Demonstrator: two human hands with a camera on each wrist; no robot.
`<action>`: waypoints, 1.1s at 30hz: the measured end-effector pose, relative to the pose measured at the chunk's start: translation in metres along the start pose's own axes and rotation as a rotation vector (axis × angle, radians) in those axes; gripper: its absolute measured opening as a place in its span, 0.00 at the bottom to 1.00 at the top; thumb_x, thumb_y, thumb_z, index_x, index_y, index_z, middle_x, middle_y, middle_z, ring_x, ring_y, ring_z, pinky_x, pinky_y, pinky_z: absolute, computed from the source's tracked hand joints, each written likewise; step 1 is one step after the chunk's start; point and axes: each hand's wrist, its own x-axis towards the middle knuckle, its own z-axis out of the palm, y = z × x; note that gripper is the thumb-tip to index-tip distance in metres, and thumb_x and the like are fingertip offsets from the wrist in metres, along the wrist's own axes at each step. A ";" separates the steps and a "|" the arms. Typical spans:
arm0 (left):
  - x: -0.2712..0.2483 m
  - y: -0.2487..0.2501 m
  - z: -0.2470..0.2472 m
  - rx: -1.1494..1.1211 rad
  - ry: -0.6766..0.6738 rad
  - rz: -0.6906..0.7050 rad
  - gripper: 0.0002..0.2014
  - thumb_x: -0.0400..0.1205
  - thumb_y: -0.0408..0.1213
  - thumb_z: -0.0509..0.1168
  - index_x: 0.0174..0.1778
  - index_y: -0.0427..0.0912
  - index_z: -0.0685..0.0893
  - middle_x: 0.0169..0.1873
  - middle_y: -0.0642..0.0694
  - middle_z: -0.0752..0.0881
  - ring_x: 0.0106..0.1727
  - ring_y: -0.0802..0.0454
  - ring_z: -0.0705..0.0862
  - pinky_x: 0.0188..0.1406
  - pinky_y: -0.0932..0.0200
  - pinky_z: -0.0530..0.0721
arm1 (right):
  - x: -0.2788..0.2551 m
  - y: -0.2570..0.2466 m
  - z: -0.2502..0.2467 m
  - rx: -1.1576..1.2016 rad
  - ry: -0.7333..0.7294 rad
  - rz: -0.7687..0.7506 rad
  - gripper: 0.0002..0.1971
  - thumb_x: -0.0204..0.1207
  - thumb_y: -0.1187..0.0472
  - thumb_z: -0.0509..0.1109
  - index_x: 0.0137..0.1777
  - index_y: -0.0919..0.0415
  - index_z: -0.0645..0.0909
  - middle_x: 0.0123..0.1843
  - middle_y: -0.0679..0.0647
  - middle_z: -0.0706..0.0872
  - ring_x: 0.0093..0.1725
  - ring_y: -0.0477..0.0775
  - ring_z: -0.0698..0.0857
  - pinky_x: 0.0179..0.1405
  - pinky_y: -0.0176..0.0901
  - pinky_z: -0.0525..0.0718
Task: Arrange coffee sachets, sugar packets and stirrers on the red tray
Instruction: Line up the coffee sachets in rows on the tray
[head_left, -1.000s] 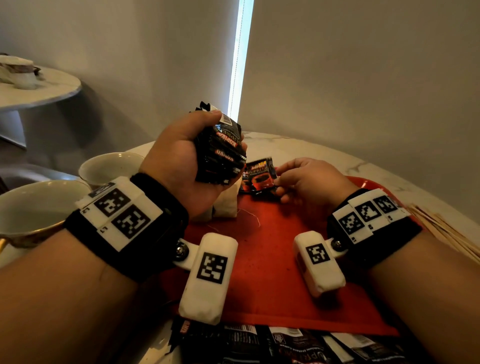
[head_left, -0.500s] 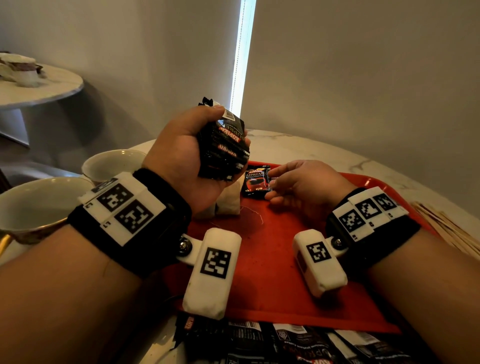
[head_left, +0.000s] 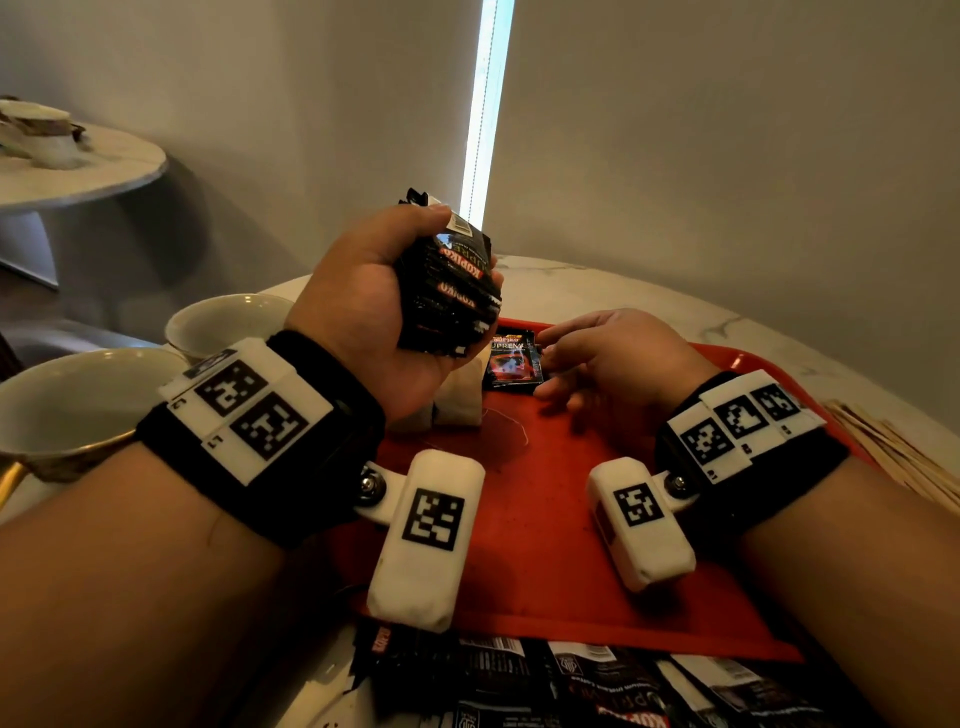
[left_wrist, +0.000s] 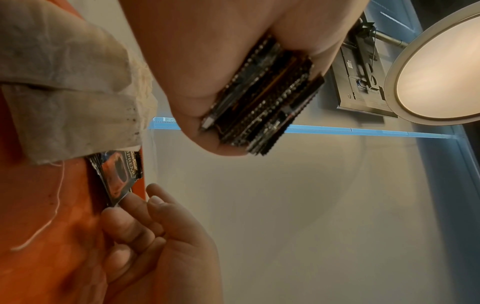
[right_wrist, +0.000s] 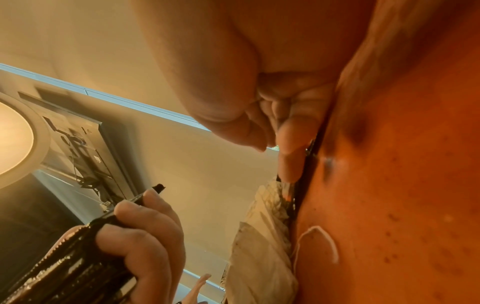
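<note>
My left hand is raised over the far left of the red tray and grips a thick stack of black coffee sachets, whose serrated ends show in the left wrist view. One black and red sachet lies flat on the tray's far side. My right hand sits just right of it, with straight fingers on its near edge. In the right wrist view one finger presses the sachet against the tray and the thumb stays off it. Wooden stirrers lie on the table right of the tray.
Two white pouches with a loose thread stand on the tray under my left hand. Several more black sachets lie on the marble table in front of the tray. Two cups stand to the left. A small round table is at back left.
My right hand has lowered the single sachet from just above the tray until it lies flat on it. My left hand keeps the stack raised, almost unmoved.
</note>
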 end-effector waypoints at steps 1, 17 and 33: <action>0.000 0.000 0.000 -0.003 0.000 0.001 0.27 0.82 0.48 0.64 0.72 0.33 0.81 0.51 0.39 0.87 0.42 0.49 0.88 0.38 0.59 0.88 | 0.001 0.000 0.000 -0.004 0.007 -0.010 0.12 0.79 0.78 0.66 0.59 0.71 0.83 0.51 0.72 0.89 0.29 0.57 0.90 0.16 0.40 0.81; -0.001 0.001 -0.001 0.019 0.003 0.013 0.28 0.81 0.48 0.65 0.73 0.34 0.80 0.50 0.39 0.87 0.42 0.49 0.89 0.36 0.59 0.88 | 0.006 -0.001 -0.014 -0.083 0.081 -0.005 0.23 0.67 0.62 0.72 0.59 0.76 0.84 0.51 0.68 0.90 0.39 0.54 0.90 0.38 0.45 0.90; 0.000 -0.003 -0.001 0.002 -0.010 0.012 0.23 0.83 0.44 0.62 0.70 0.33 0.82 0.49 0.39 0.88 0.42 0.48 0.90 0.39 0.59 0.88 | -0.001 -0.015 -0.017 -0.233 0.062 -0.267 0.07 0.80 0.62 0.69 0.53 0.53 0.88 0.54 0.56 0.92 0.51 0.51 0.90 0.50 0.50 0.90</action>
